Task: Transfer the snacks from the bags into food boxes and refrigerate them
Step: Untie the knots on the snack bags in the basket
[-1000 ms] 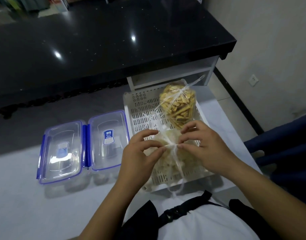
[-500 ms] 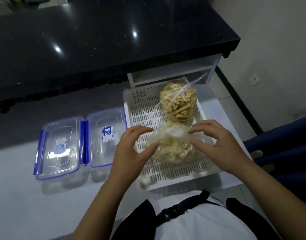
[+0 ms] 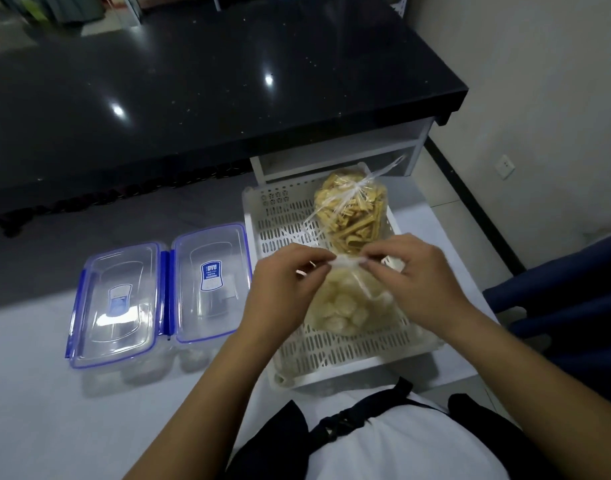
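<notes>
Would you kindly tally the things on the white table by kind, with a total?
Snack bags: 2 (pale bag, yellow bag)
Food boxes: 2 (left box, right box)
Basket: 1
Total: 5

Left hand and right hand pinching pale snack bag top over white basket.

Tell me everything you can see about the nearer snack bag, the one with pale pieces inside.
The nearer snack bag is thin clear plastic, filled with pale, roundish pieces. It lies in the white slotted tray, in front of the bag of yellow sticks. Its top is gathered into a twisted white neck, pinched from the left by the left hand and from the right by the right hand. Whether the knot is loose cannot be told.
</notes>
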A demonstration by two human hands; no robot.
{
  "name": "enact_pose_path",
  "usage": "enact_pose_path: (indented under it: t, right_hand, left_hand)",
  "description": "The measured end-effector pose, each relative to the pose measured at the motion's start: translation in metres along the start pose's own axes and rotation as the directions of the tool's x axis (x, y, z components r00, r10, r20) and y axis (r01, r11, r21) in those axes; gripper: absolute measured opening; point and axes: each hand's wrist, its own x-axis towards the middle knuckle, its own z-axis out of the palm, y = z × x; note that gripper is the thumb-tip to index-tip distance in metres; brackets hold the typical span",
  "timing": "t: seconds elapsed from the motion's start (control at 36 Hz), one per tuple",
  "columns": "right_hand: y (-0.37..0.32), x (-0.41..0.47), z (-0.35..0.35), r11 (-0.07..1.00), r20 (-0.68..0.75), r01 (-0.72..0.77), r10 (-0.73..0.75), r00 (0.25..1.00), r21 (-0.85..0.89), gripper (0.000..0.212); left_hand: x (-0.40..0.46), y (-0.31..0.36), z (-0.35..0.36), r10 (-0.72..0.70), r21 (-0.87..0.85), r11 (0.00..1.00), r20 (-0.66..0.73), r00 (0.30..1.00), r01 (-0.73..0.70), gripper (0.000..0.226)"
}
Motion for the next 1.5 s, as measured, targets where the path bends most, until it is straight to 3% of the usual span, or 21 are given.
enact_pose_path:
  t: [0.11,0.19,0.31,0.39,0.47,0.58,0.69,0.81,0.83,0.89,0.97,1.08,1.17,1.25,1.42,1.5]
  right_hand:
    - [-0.006,0.007,-0.026,0.983,-0.018,-0.021,0.024,1.000,0.183,0.025]
    - [-0.003,0.006,-0.043,0.972,-0.057,-0.016,0.030,0.998,0.236,0.016]
    - [0.018,-0.004,-0.048,0.959,-0.016,-0.119,0.128,0.992,0.258,0.013]
    - [0.030,-0.017,-0.043,0.943,0.048,-0.206,0.200,0.979,0.261,0.006]
    - [0.025,-0.023,-0.044,0.939,0.070,-0.157,0.143,0.987,0.306,0.007]
    - [0.005,-0.017,-0.052,0.929,0.070,-0.057,0.033,0.997,0.365,0.004]
    - [-0.010,-0.009,-0.063,0.974,-0.057,0.081,-0.070,0.996,0.213,0.007]
    - [-0.012,-0.002,-0.074,0.984,-0.259,0.170,-0.177,0.949,-0.049,0.014]
    - [-0.013,0.000,-0.074,0.984,-0.285,0.175,-0.180,0.942,-0.042,0.015]
    - [-0.015,0.004,-0.073,0.981,-0.303,0.136,-0.089,0.949,0.137,0.016]
    - [-0.022,0.010,-0.070,0.864,-0.276,0.021,0.137,0.951,0.502,0.018]
    - [-0.022,0.015,-0.070,0.650,-0.101,-0.110,0.278,0.955,0.752,0.016]
    - [-0.016,0.016,-0.073,0.570,-0.033,-0.143,0.287,0.957,0.809,0.011]
    - [-0.011,0.015,-0.080,0.562,-0.017,-0.141,0.267,0.964,0.815,0.013]
    - [-0.014,0.015,-0.095,0.280,0.308,-0.357,0.202,0.930,0.891,0.019]
    - [-0.018,0.016,-0.116,0.197,0.414,-0.430,0.119,0.902,0.881,0.042]
  left_hand:
    - [-0.010,0.011,-0.021,-0.109,-0.235,0.969,-0.111,0.988,0.080,0.022]
    - [-0.023,0.013,-0.033,-0.184,-0.405,0.907,-0.144,0.972,0.112,0.024]
    - [-0.043,0.003,-0.029,-0.318,-0.464,0.850,-0.072,0.945,0.251,0.029]
    - [-0.053,-0.008,-0.022,-0.388,-0.401,0.847,-0.019,0.921,0.349,0.028]
    - [-0.055,-0.010,-0.023,-0.373,-0.312,0.884,-0.023,0.927,0.348,0.006]
    - [-0.047,0.001,-0.031,-0.333,-0.388,0.878,-0.078,0.940,0.279,0.036]
    - [-0.036,0.016,-0.043,-0.273,-0.459,0.862,-0.065,0.960,0.214,0.020]
    - [-0.026,0.027,-0.064,-0.194,-0.598,0.773,0.092,0.977,0.210,0.019]
    - [-0.024,0.030,-0.068,-0.162,-0.638,0.739,0.141,0.977,0.215,0.018]
    - [-0.020,0.033,-0.072,-0.127,-0.688,0.686,0.210,0.969,0.239,0.018]
    - [-0.014,0.036,-0.071,-0.127,-0.747,0.601,0.263,0.957,0.285,0.029]
    - [-0.010,0.043,-0.070,-0.096,-0.809,0.488,0.323,0.941,0.328,0.049]
    - [-0.012,0.044,-0.070,-0.075,-0.832,0.433,0.351,0.933,0.348,0.069]
    - [-0.016,0.044,-0.071,-0.083,-0.842,0.408,0.351,0.933,0.353,0.074]
    - [-0.025,0.048,-0.073,-0.100,-0.840,0.410,0.346,0.933,0.356,0.072]
    - [-0.032,0.049,-0.076,-0.045,-0.838,0.424,0.358,0.933,0.343,0.072]
